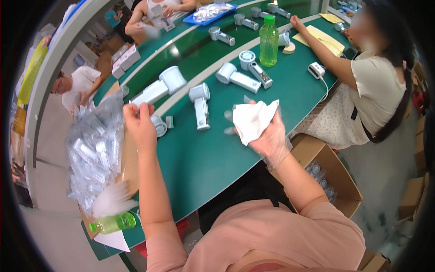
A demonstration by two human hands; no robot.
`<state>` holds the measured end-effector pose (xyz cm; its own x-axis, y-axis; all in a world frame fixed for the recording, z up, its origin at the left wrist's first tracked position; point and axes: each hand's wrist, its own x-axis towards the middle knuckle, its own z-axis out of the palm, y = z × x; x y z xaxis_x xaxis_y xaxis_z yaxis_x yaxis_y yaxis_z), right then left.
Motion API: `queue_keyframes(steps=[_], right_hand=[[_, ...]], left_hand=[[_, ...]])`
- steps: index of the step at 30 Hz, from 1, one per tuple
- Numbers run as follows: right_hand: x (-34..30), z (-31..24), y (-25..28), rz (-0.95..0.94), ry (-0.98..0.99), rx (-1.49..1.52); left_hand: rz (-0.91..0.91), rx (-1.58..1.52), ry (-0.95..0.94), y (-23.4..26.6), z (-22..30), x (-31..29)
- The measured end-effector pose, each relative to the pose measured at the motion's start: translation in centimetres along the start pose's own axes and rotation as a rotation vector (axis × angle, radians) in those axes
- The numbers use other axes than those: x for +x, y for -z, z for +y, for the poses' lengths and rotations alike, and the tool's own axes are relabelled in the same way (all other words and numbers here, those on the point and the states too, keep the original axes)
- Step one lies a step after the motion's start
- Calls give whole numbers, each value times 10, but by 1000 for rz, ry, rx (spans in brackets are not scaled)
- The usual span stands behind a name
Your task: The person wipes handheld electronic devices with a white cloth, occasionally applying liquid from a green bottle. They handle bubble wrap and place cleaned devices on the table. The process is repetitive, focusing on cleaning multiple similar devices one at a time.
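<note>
My left hand (139, 119) is closed on the handle end of a white handheld fan (156, 90), whose round head points away from me. My right hand (271, 140) wears a thin clear plastic glove and grips a crumpled white cloth (254, 120) above the table. Between my hands, another handheld fan (200, 105) lies on the green table (204, 158). Farther off lie one more white fan (238, 78) and a fan with a shiny handle panel (254, 68). Beside my left wrist sits a partly hidden fan head (158, 126), with a small pale block (169, 121) next to it.
A clear bag of wrapped parts (93, 154) lies at the left, near a green bottle (113, 223) on its side. Another green bottle (269, 41) stands upright beyond my right hand. More fans (222, 36) rest on the green belt. A co-worker (380, 77) sits at right, above an open carton (340, 177).
</note>
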<state>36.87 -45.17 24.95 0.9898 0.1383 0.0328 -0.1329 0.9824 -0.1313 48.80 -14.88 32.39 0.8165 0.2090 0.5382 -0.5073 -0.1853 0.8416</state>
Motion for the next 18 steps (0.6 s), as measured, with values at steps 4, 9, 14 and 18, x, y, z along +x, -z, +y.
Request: queue_keyframes(steps=[4,9,14,18], right_hand=[[-7,7,-14,29,43,-11],[-15,30,-60,-100,393,-528],[-15,65,-71,-196,778,-1942],[-12,71,-74,48,229,-1402]], left_hand=[[2,-455,306,15,38,-105],[85,-519,544,15,44,-181],[-159,-415,351,6,58,-212],[-202,-547,346,16,48,-209]])
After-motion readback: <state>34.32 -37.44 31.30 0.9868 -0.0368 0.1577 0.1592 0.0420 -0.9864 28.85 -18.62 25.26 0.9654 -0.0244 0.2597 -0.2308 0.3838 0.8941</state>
